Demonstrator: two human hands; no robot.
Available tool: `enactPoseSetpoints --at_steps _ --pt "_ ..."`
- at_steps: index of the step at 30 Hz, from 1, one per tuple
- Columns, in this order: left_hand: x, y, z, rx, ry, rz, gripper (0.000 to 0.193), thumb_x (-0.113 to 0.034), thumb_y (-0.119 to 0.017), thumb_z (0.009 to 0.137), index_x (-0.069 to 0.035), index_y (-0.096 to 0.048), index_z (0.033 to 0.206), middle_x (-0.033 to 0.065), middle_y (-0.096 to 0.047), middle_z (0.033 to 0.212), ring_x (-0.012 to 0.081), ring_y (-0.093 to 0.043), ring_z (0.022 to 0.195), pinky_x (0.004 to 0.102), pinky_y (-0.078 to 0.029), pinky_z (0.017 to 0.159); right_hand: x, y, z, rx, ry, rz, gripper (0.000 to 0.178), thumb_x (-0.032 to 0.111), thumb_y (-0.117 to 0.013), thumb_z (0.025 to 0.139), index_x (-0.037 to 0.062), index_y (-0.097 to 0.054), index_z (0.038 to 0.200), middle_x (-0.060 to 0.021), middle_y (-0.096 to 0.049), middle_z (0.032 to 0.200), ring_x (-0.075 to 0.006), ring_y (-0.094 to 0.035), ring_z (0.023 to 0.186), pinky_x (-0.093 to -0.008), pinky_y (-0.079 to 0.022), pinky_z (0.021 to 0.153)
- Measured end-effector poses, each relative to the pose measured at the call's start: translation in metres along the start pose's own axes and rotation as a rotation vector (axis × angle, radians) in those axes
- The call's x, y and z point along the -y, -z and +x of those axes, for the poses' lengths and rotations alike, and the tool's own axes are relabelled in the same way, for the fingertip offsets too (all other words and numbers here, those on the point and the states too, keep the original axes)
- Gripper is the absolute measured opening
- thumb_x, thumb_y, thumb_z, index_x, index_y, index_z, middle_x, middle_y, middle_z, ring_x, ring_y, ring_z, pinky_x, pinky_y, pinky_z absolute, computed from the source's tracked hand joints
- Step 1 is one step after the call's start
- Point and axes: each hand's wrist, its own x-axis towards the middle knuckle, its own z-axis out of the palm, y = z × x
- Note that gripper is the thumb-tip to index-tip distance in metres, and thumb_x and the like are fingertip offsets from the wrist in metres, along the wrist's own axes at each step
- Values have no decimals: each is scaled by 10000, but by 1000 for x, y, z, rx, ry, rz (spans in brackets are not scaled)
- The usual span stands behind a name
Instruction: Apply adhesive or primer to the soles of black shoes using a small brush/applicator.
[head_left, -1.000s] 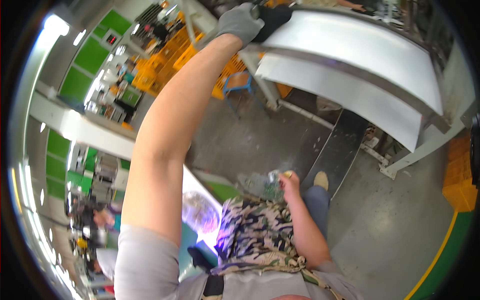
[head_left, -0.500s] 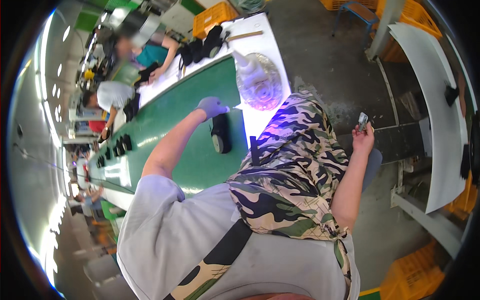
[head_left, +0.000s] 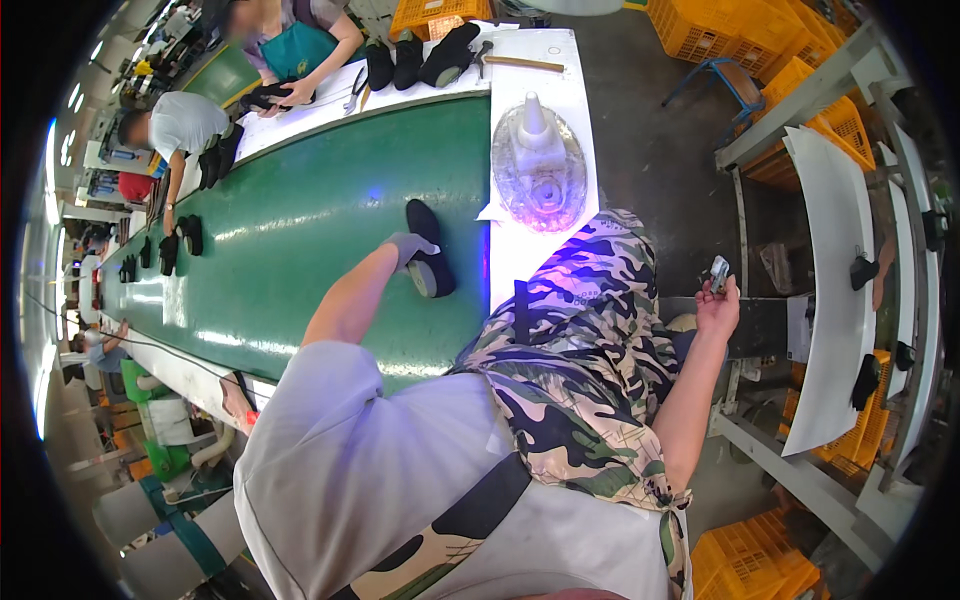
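Note:
A dark shoe [head_left: 436, 276] rests on the green conveyor belt [head_left: 330, 235] in front of me. My left hand [head_left: 408, 248], in a pale glove, is closed around the shoe's middle from its left side; the fingertips are partly hidden. Held out to the right, over the floor, my right hand [head_left: 717, 312] pinches a small shiny metal piece [head_left: 719, 268] that I cannot name. Right of the belt, a white bottle with a cone-shaped tip [head_left: 536, 132] stands on a round clear dish [head_left: 575, 180], lit violet.
A hammer [head_left: 525, 63], pliers [head_left: 355, 90] and several black shoes [head_left: 407, 60] lie along the far white ledge. Two people handle shoes across the belt. More shoes [head_left: 190, 234] sit farther down it. To the right are a rack with white panels [head_left: 825, 300] and orange crates [head_left: 690, 30].
My left hand has come down from beyond the shoe onto its middle and taken hold. The shoe has shifted slightly. My right hand still holds the metal piece. The view has turned.

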Motion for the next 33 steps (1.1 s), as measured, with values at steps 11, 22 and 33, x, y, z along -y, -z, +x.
enactPoseSetpoints --at_steps 11,22,33 --pt "-58 -42 -96 741 -614 -1197 561 -192 -691 820 -45 -469 1314 110 -559 1283 289 -522 1210 436 -385 1081 -14 -150 -26 262 118 -365 166 141 -723 805 112 -586 893 5 -595 762 -113 -553 643 -267 -435 566" --pt "-151 -98 -168 -257 -1857 326 476 -127 -756 744 -32 -590 1180 155 -654 1131 305 -651 1023 383 -506 912 1 -244 -91 565 581 -774 228 139 -771 693 41 -602 811 -34 -637 751 -101 -588 677 -275 -476 618" --pt "-171 -98 -216 28 -1817 352 488 -126 -752 717 -16 -574 1158 192 -643 1113 374 -639 1017 429 -503 919 7 -244 -100 437 677 -786 260 177 -759 700 35 -598 846 -62 -663 771 -120 -606 688 -286 -482 639"
